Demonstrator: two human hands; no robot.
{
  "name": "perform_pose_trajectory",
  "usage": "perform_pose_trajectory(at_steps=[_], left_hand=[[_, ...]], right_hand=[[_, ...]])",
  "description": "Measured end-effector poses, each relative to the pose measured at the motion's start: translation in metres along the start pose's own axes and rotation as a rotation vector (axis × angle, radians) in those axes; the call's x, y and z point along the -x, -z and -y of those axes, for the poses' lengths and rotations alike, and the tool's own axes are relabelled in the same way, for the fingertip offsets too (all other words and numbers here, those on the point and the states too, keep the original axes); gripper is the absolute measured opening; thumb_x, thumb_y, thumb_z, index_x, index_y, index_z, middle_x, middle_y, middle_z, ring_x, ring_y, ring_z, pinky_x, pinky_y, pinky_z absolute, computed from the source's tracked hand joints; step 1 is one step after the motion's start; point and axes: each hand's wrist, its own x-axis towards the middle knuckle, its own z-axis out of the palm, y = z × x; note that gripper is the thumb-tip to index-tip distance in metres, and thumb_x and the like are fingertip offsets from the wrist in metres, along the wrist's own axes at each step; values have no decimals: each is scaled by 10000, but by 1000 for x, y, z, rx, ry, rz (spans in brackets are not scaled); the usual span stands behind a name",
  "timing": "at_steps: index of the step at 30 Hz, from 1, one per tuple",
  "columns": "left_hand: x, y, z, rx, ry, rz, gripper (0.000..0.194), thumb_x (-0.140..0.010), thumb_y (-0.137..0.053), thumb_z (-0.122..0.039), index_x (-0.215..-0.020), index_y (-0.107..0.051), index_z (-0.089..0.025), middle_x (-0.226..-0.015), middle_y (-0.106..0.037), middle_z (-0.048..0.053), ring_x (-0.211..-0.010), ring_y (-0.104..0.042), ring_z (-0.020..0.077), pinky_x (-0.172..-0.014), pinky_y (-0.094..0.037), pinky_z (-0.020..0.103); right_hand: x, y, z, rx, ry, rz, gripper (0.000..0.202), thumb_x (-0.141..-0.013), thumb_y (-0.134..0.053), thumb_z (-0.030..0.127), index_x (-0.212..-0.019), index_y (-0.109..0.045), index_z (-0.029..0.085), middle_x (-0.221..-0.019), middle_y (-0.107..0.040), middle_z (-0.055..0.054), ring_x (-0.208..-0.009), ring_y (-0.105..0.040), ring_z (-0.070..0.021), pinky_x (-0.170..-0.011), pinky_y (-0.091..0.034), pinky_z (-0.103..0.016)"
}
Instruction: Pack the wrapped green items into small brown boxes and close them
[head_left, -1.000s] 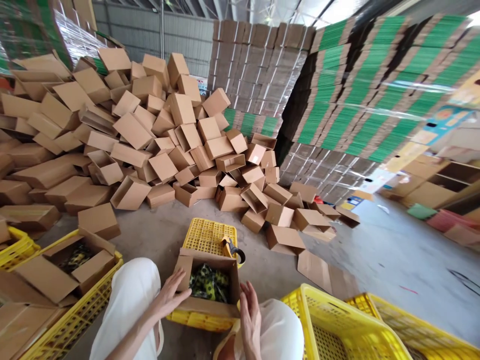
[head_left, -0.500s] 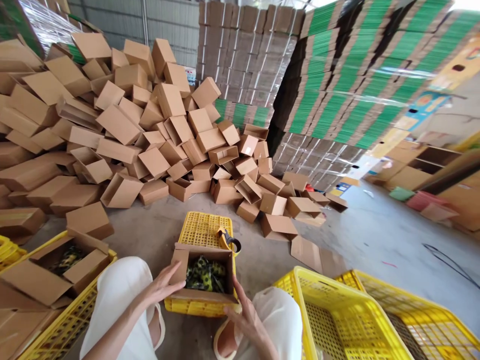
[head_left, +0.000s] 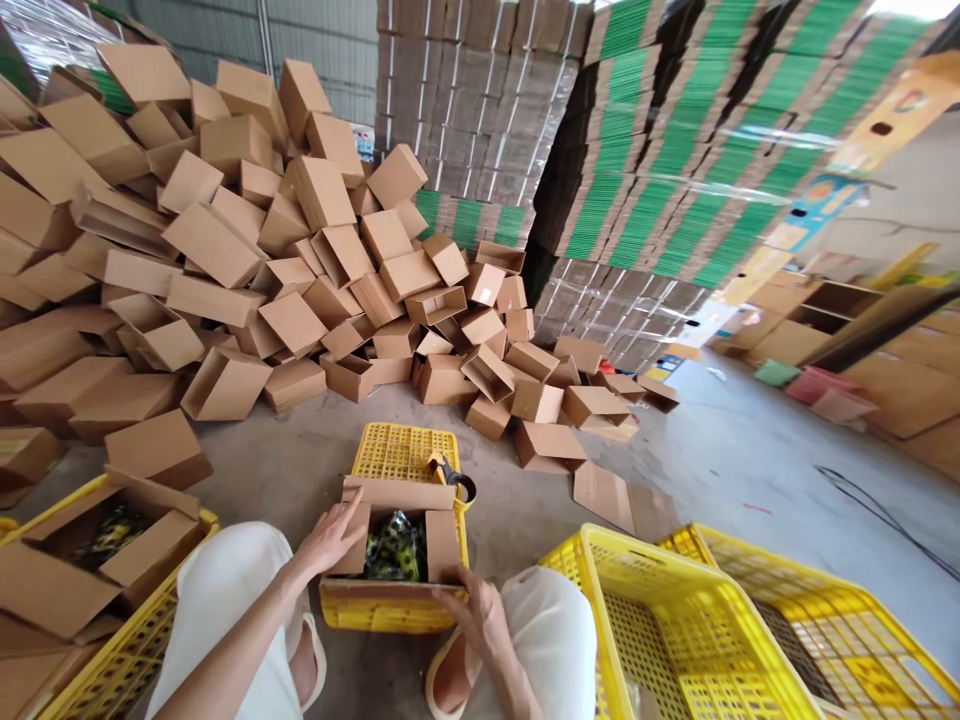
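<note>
A small open cardboard box (head_left: 444,545) stands on an upturned yellow crate (head_left: 401,450) between my knees. Inside it lie plastic-wrapped items (head_left: 397,548) patterned in yellow-green and black. My left hand (head_left: 330,540) rests along the box's left side flap, fingers stretched toward the far flap. At the near right corner, my right hand (head_left: 480,610) has its fingers curled round the cardboard edge, the thumb by the near flap. Both side flaps lean inward over the contents. Behind the box, a tape dispenser (head_left: 454,478) sits on the crate's right edge.
To my left, a yellow crate (head_left: 161,640) bears another open box (head_left: 161,560) with similar items. Two yellow crates (head_left: 592,600) stand to my right. Ahead is a heap of empty cardboard boxes (head_left: 255,250), with strapped stacks of flat cardboard (head_left: 480,110) behind.
The box's right flap has come inward over the contents. My right hand has shifted down to the near right corner. My left hand has moved up along the left flap, and the view has turned slightly.
</note>
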Motion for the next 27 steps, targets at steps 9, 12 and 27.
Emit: perform_pose_trajectory(at_steps=[9,12,27], left_hand=[[28,-9,30,392,-56,-151,852,-847,-741,-542,-1615,-504,-259,-1654,-495,139,-1523,-481,336,-1280,-370,465],[28,-18,30,414,-68,-179,801,-827,-736,-346,-1600,-527,-308,-1657,-473,104,-1522,-468,327,-1242,-427,464],[15,-11,37,456,50,-110,1220,-683,-782,-181,-1736,-190,-350,-1522,-508,97,-1245,-606,267,-1117,-509,421]], right_hand=[[-70,-19,-28,154,60,-203,829,-793,-719,400,-1571,-487,237,-1329,-680,-123,-1187,-707,-333,-1014,-607,-490],[-80,-25,-36,166,141,-148,901,-856,-639,358,-1686,-298,273,-1476,-620,-121,-1327,-652,-323,-1069,-574,-479],[-82,-16,0,-28,58,-117,781,-970,-572,582,-1629,-428,188,-934,-757,-30,-659,-700,-193,-699,-614,-336]])
